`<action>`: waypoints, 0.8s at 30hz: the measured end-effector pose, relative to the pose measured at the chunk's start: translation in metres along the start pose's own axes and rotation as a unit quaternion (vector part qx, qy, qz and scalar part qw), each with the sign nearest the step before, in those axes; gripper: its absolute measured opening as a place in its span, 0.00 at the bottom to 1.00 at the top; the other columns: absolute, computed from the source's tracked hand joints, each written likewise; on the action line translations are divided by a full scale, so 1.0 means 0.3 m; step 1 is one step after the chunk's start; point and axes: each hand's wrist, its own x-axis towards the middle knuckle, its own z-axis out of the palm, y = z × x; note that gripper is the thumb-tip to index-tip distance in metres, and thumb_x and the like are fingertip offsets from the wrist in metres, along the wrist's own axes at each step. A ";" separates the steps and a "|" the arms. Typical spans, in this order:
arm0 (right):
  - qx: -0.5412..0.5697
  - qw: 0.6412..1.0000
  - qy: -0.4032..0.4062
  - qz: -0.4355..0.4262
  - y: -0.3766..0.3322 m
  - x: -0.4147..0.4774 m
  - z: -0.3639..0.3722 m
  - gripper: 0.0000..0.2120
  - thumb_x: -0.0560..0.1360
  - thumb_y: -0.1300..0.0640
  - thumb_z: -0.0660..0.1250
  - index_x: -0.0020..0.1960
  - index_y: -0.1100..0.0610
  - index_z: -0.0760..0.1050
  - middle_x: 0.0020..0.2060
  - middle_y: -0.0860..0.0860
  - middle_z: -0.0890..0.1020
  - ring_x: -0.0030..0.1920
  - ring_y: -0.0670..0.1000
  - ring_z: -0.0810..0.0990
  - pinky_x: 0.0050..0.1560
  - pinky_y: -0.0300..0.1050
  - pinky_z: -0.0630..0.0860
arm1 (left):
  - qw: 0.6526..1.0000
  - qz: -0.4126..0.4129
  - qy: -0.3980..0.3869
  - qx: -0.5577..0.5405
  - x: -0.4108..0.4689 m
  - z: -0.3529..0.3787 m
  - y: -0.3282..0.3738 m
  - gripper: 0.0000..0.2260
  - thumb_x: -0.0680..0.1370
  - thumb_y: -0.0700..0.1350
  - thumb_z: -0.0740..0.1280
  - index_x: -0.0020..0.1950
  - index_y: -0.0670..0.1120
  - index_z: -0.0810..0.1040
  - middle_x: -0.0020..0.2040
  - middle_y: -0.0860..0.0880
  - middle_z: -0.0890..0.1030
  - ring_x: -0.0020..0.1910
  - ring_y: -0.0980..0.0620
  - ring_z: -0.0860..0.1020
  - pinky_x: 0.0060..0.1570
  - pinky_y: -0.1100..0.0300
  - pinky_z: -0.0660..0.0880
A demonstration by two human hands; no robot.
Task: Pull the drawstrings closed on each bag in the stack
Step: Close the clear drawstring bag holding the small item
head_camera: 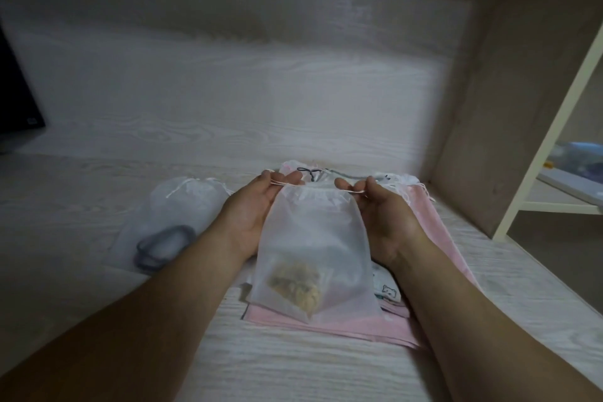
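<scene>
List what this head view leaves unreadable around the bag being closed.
- Head view: tan lump inside the top bag, blurred by frosted fabric; unidentifiable.
- Head view: pink stack beneath, covered by the top bag and right hand; bag count unclear.
- Head view: dark object, cut off by the left edge.
- Head view: shelf items, blurred, cut by the right edge.

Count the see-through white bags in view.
2. The tan-filled bag sits atop the pink stack, left hand and right hand pinching its drawstrings; the second bag lies left of it. The stack may hide more.
</scene>
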 end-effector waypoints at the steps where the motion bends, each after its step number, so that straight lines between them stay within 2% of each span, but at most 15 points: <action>1: 0.027 1.000 0.009 -0.001 -0.002 0.000 0.000 0.21 0.86 0.50 0.57 0.37 0.56 0.71 0.43 0.56 0.86 0.55 0.58 0.82 0.70 0.53 0.73 | 1.000 0.003 -0.001 -0.014 0.001 -0.001 0.001 0.19 0.87 0.50 0.56 0.39 0.47 0.74 0.55 0.46 0.87 0.52 0.49 0.86 0.50 0.51 0.78; 2: 0.057 0.998 0.011 -0.004 -0.006 -0.004 0.003 0.21 0.86 0.50 0.57 0.36 0.56 0.69 0.39 0.56 0.84 0.56 0.58 0.82 0.71 0.51 0.73 | 0.999 0.009 -0.002 -0.031 0.004 -0.001 0.003 0.19 0.87 0.50 0.56 0.37 0.47 0.72 0.52 0.45 0.87 0.51 0.49 0.87 0.52 0.50 0.78; 3: 0.087 0.996 0.010 -0.010 -0.009 -0.007 0.005 0.21 0.86 0.51 0.57 0.35 0.56 0.67 0.33 0.55 0.81 0.53 0.58 0.83 0.67 0.48 0.76 | 0.999 0.017 -0.001 -0.051 0.005 0.000 0.005 0.19 0.87 0.48 0.56 0.36 0.47 0.71 0.46 0.45 0.86 0.50 0.48 0.87 0.53 0.49 0.77; 5: 0.135 0.991 0.010 -0.019 -0.015 -0.014 0.009 0.21 0.85 0.53 0.58 0.34 0.55 0.64 0.27 0.52 0.71 0.40 0.55 0.81 0.49 0.47 0.82 | 0.995 0.036 0.005 -0.088 0.008 0.002 0.012 0.17 0.85 0.44 0.57 0.35 0.46 0.69 0.33 0.48 0.77 0.41 0.47 0.84 0.55 0.46 0.78; 6: 0.151 0.988 0.010 -0.021 -0.017 -0.016 0.008 0.21 0.84 0.53 0.58 0.33 0.54 0.63 0.26 0.51 0.67 0.34 0.53 0.76 0.45 0.48 0.81 | 0.994 0.045 0.010 -0.101 0.013 0.002 0.013 0.16 0.84 0.43 0.57 0.35 0.46 0.67 0.30 0.49 0.71 0.35 0.48 0.79 0.54 0.46 0.79; 9: 0.173 0.985 0.012 -0.018 -0.017 -0.014 0.002 0.21 0.83 0.54 0.59 0.32 0.52 0.61 0.26 0.48 0.61 0.30 0.50 0.65 0.36 0.45 0.79 | 0.993 0.046 0.018 -0.110 0.020 0.008 0.013 0.15 0.83 0.43 0.57 0.35 0.47 0.65 0.28 0.51 0.61 0.26 0.52 0.63 0.40 0.55 0.76; 12: 0.154 0.988 0.018 -0.019 -0.014 -0.009 0.005 0.21 0.82 0.55 0.59 0.31 0.51 0.59 0.26 0.48 0.60 0.30 0.49 0.62 0.29 0.42 0.71 | 0.994 0.049 0.020 -0.093 0.022 0.013 0.018 0.15 0.82 0.41 0.57 0.35 0.48 0.64 0.28 0.51 0.59 0.25 0.53 0.59 0.27 0.63 0.68; 15: 0.104 0.993 0.030 -0.054 -0.013 -0.017 0.014 0.21 0.83 0.55 0.59 0.32 0.51 0.61 0.26 0.48 0.60 0.29 0.50 0.62 0.33 0.44 0.70 | 0.998 0.060 0.020 -0.028 0.008 0.031 0.014 0.14 0.82 0.41 0.58 0.35 0.48 0.65 0.29 0.51 0.58 0.25 0.53 0.58 0.28 0.62 0.65; 17: 0.030 0.996 0.022 -0.084 -0.014 -0.022 0.017 0.20 0.83 0.53 0.60 0.33 0.53 0.65 0.26 0.49 0.65 0.29 0.51 0.68 0.41 0.46 0.74 | 0.995 0.076 0.010 0.065 -0.010 0.048 -0.002 0.15 0.83 0.42 0.60 0.37 0.48 0.66 0.29 0.50 0.60 0.26 0.53 0.60 0.32 0.59 0.66; 19: -0.081 0.989 -0.006 -0.125 -0.015 -0.026 0.020 0.18 0.84 0.51 0.60 0.37 0.55 0.73 0.30 0.52 0.75 0.35 0.53 0.77 0.50 0.49 0.75 | 0.982 0.094 -0.023 0.164 -0.026 0.063 -0.023 0.15 0.85 0.46 0.61 0.38 0.48 0.66 0.29 0.50 0.62 0.27 0.52 0.62 0.35 0.56 0.67; 21: -0.210 0.962 -0.028 -0.174 -0.009 -0.026 0.026 0.18 0.84 0.49 0.60 0.43 0.56 0.82 0.40 0.53 0.85 0.46 0.52 0.84 0.54 0.49 0.75 | 0.948 0.122 -0.063 0.288 -0.041 0.078 -0.039 0.14 0.85 0.48 0.63 0.40 0.47 0.68 0.29 0.51 0.65 0.27 0.53 0.65 0.37 0.54 0.68; 24: -0.368 0.899 -0.067 -0.226 0.012 -0.045 0.054 0.17 0.84 0.48 0.60 0.55 0.52 0.87 0.53 0.48 0.88 0.59 0.48 0.85 0.64 0.49 0.76 | 0.856 0.172 -0.103 0.477 -0.053 0.095 -0.058 0.08 0.84 0.45 0.66 0.52 0.40 0.75 0.31 0.51 0.70 0.29 0.54 0.71 0.37 0.54 0.73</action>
